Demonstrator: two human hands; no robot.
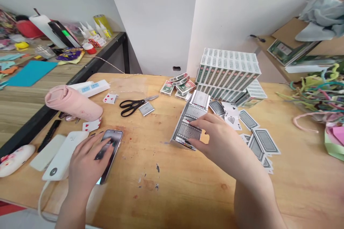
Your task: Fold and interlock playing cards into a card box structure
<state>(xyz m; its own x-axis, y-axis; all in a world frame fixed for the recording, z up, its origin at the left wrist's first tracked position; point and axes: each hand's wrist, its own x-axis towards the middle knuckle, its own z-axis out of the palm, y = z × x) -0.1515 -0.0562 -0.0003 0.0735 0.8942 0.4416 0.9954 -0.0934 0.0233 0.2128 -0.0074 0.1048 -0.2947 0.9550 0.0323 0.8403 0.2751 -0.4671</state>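
Note:
My left hand [86, 161] lies with fingers spread over a smartphone [116, 139], its fingertips at the dark screen. Just beside that hand is a white power bank [63, 154] with a cable. My right hand [220, 137] grips the side of a long folded piece made of playing cards [196, 111], thumb at its near end and fingers higher up. The piece has grey patterned backs facing up, with its far end against card boxes. Loose playing cards [266, 141] lie scattered to the right of this hand. The underside of the piece is hidden.
Stacked card boxes [228, 71] stand at the back, near several loose card boxes [185, 86]. Black scissors [131, 107] lie mid-table beside a cut card [146, 108]. A pink rolled pouch [72, 103], power strip [96, 87] and mouse [16, 161] are left.

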